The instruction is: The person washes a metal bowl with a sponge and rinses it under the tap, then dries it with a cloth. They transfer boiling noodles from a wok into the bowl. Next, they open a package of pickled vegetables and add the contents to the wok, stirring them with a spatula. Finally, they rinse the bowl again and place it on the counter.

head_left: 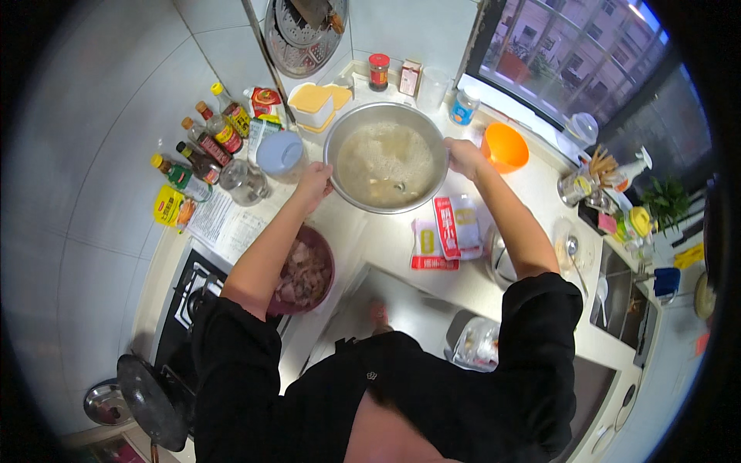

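Observation:
A wide metal basin (333,185) of cloudy, frothy liquid is between my two hands, over the corner of the counter. My left hand (315,187) has its fingers closed on the left rim. On the opposite side, my right hand (465,159) grips the rim with the fingers partly hidden. A few pale bits show in the liquid near the front; I cannot make out what they are. Whether the basin rests on the counter or is lifted is hard to tell. Below my left forearm stands a dark red bowl of raw meat pieces (302,272).
Sauce bottles (224,133), a lidded container (281,154) and a glass jar (244,184) stand left of the basin. An orange bowl (505,148) is beyond my right hand. Red-and-white packets (448,235) lie in front. The stove (189,289) is at left, the sink (617,297) at right.

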`<state>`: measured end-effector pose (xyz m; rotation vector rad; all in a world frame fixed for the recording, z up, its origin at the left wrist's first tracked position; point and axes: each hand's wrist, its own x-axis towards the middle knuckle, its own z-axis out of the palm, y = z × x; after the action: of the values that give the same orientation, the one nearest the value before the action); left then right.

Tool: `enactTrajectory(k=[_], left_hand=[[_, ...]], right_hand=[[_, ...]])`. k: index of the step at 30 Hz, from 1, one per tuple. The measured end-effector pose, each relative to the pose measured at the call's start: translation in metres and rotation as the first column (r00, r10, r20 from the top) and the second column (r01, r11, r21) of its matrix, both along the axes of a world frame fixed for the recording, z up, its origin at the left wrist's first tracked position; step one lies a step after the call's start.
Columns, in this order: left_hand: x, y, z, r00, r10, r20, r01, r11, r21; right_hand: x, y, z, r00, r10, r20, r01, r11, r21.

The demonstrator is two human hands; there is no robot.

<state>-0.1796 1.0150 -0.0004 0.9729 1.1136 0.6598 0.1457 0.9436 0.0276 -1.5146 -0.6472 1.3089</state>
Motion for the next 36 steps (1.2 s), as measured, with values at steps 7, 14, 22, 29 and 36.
enactTrajectory(k=[7,14,22,29,36], left_hand=[[0.039,0.053,-0.055,0.998,0.029,-0.052,-0.032,0.998,-0.061],[0.045,0.061,-0.070,0.997,0.016,-0.080,-0.020,0.999,-0.050],[0.020,0.008,-0.035,0.899,0.168,-0.405,0.123,0.791,0.600],[0.029,-0.091,-0.010,0.908,-0.399,-0.129,0.418,0.889,0.188],[0.009,-0.137,-0.009,0.862,-0.496,-0.109,0.505,0.860,0.078]], right_hand=[[0.050,0.083,-0.070,0.994,0.001,0.107,0.014,0.991,-0.132],[0.063,0.078,-0.077,0.771,0.211,0.601,-0.112,0.974,-0.198],[-0.052,-0.081,0.026,0.475,0.516,0.713,-0.557,0.803,-0.210],[-0.062,-0.143,-0.122,0.119,0.151,0.981,-0.115,0.984,-0.138],[-0.093,-0.169,-0.108,0.312,0.276,0.909,0.130,0.935,-0.329]])
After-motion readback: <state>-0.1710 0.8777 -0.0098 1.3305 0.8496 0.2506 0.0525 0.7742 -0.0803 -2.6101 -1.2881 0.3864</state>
